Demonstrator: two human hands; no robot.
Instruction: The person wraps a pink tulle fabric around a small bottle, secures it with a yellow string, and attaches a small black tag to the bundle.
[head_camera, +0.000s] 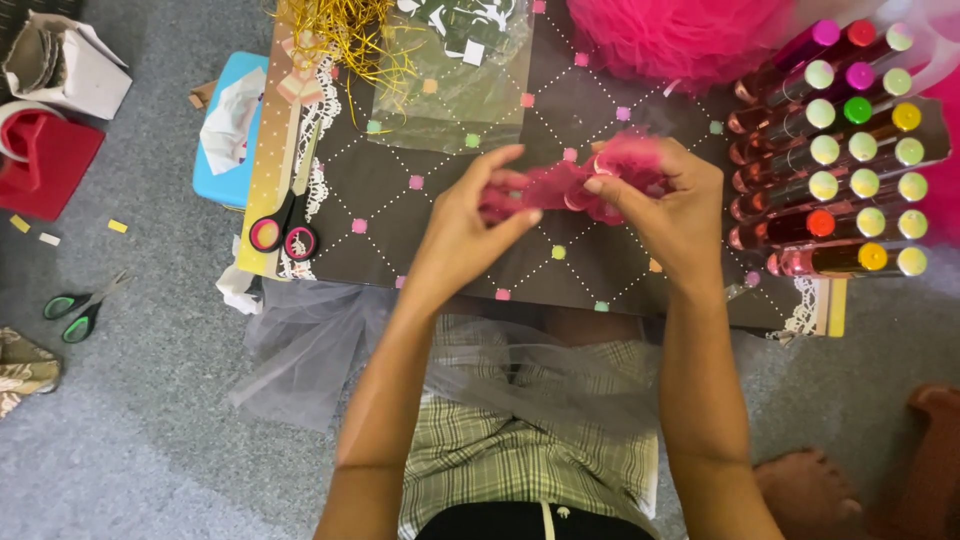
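You sat on grey carpet (150, 440) with a dark board (560, 250) across your lap, its face crossed by dotted white diamonds with small coloured squares at the crossings. At far left lay a red cloth (45, 160) and a crumpled paper bag (65, 60); below them, green scissors (78, 308) rested on the carpet. A blue box (225, 130) sat just beside the board's left edge, where a lace strip (318, 150) ran and pink-handled scissors (288, 225) lay. Gold shreds (345, 35) and a clear plastic bag (460, 80) lay at the top. Soft grey tulle (310, 350) spilled from under the board over your checked shorts (520, 450).

Your left hand (465, 225) pinched the left end of a pink net scrap (575, 185) between thumb and fingertips, above the board's middle. Your right hand (670, 205) was curled around the scrap's fluffier right end; how tightly, I could not quite tell, as it was blurred. Above sat a pink net puff (680, 35). At right, glossy tubes (830, 150) with round coloured caps lay stacked in rows.
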